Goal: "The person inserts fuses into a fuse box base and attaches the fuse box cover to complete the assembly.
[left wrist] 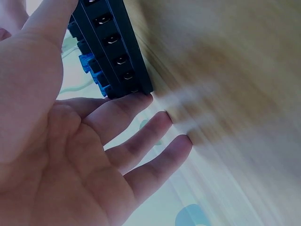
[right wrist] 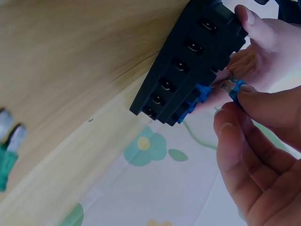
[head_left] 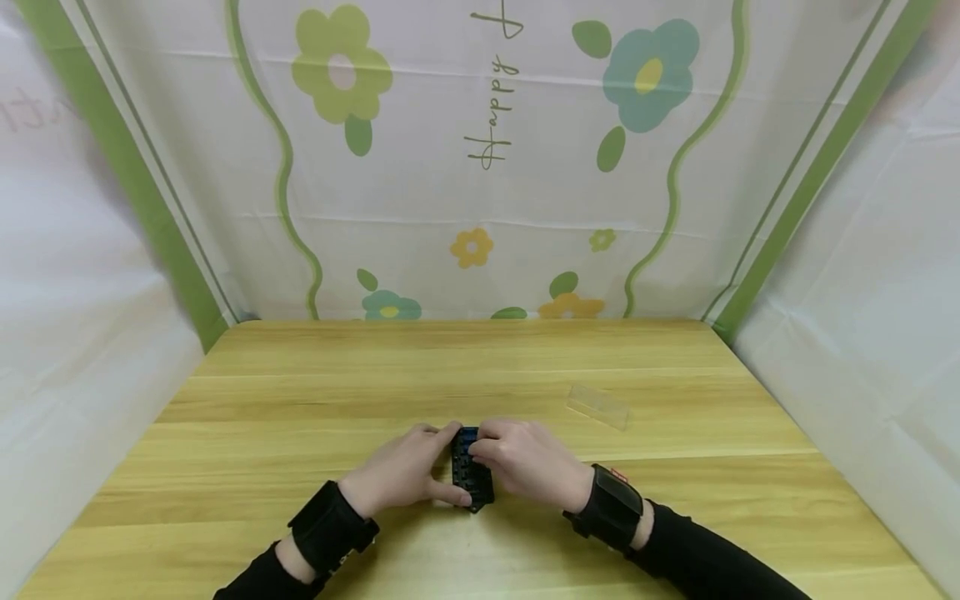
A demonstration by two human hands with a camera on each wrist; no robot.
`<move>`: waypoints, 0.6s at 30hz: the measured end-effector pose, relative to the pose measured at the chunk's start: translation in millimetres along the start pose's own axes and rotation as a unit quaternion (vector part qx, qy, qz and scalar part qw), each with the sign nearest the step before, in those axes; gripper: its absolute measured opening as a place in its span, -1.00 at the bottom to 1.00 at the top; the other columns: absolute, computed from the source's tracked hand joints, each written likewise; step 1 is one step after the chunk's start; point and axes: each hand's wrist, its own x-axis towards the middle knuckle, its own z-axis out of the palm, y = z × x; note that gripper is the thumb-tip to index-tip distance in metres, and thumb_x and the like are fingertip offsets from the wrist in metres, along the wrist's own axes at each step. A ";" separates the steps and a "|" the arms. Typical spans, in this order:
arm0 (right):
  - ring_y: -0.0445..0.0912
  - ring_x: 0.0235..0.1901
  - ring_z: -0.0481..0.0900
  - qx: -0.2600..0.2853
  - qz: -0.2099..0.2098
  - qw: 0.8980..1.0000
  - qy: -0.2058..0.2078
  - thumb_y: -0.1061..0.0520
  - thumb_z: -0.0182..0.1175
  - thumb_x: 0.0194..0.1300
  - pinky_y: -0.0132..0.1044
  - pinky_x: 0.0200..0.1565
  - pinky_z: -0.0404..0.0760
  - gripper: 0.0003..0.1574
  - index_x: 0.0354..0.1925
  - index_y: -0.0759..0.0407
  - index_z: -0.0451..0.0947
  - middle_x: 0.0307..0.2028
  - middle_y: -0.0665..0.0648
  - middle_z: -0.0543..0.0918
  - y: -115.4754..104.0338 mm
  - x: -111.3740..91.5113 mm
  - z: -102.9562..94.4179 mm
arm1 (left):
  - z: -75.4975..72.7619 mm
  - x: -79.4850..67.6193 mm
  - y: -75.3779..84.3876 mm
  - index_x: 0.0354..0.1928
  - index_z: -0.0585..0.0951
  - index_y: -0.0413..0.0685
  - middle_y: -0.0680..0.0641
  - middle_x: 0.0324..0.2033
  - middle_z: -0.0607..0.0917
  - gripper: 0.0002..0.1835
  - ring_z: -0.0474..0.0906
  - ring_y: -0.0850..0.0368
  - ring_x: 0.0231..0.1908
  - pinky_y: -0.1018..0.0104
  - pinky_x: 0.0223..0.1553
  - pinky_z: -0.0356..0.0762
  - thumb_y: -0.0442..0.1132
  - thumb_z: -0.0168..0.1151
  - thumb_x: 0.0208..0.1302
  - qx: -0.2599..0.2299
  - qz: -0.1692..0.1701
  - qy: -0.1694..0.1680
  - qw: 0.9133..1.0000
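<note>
A long black fuse block [head_left: 472, 477] stands on the wooden table, held by my left hand [head_left: 401, 471] with the thumb at its near end and a finger at its far end. Metal screws line its side [left wrist: 112, 39], and blue fuses [right wrist: 192, 104] sit in slots toward one end. My right hand [head_left: 528, 462] pinches a blue blade fuse [right wrist: 238, 89] between thumb and index finger. Its metal prongs face the block's slotted top, and a small gap shows between them in the right wrist view.
A clear plastic cover [head_left: 597, 407] lies on the table [head_left: 337, 392], behind and to the right of the hands. A blurred green piece with pale tips [right wrist: 7, 162] appears at the right wrist view's left edge. Patterned cloth [head_left: 420, 192] hangs behind the table.
</note>
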 end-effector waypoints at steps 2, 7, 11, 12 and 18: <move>-0.29 -0.45 0.43 -0.001 0.001 1.000 -0.005 0.25 0.24 0.24 -0.61 -0.40 0.39 -0.88 -0.35 0.03 0.65 -0.40 -0.05 0.49 -0.5 1.5 0.7 | 0.3 0.1 -0.4 0.42 0.21 -0.19 -0.26 0.15 0.46 0.11 0.39 -0.09 0.14 0.10 0.04 0.42 0.44 0.21 -0.02 0.002 0.001 0.000 1.000; -0.28 -0.46 0.43 -0.006 0.005 1.000 -0.015 0.26 0.19 0.26 -0.59 -0.40 0.39 -0.84 -0.36 0.03 0.64 -0.41 -0.05 0.48 -2.4 3.7 2.5 | 0.8 0.0 -0.7 0.42 0.21 -0.19 -0.26 0.15 0.45 0.11 0.39 -0.09 0.15 0.09 0.04 0.43 0.44 0.21 -0.02 0.002 0.002 0.000 1.000; -0.28 -0.46 0.39 -0.012 0.005 1.000 -0.019 0.22 0.22 0.24 -0.58 -0.43 0.36 -0.87 -0.41 0.01 0.62 -0.44 -0.06 0.46 -3.5 4.4 5.0 | 0.7 -0.3 -0.5 0.42 0.21 -0.18 -0.26 0.15 0.45 0.11 0.39 -0.10 0.14 0.09 0.02 0.44 0.44 0.21 -0.01 0.001 0.001 -0.002 1.000; -0.29 -0.46 0.39 -0.014 0.004 1.000 -0.020 0.21 0.23 0.24 -0.59 -0.43 0.35 -0.87 -0.42 0.00 0.62 -0.44 -0.06 0.45 -3.6 4.4 5.9 | 0.8 -0.3 -0.6 0.42 0.22 -0.18 -0.26 0.15 0.45 0.10 0.39 -0.10 0.14 0.09 0.02 0.44 0.44 0.21 -0.01 0.001 0.002 -0.002 1.000; -0.29 -0.45 0.38 -0.012 0.003 0.999 -0.029 0.19 0.24 0.24 -0.60 -0.42 0.33 -0.87 -0.43 -0.02 0.63 -0.44 -0.07 0.44 -4.1 4.0 8.4 | 0.0 -0.1 0.1 0.42 0.22 -0.18 -0.27 0.14 0.46 0.11 0.40 -0.10 0.14 0.09 0.02 0.44 0.45 0.20 -0.02 0.003 0.002 -0.002 1.000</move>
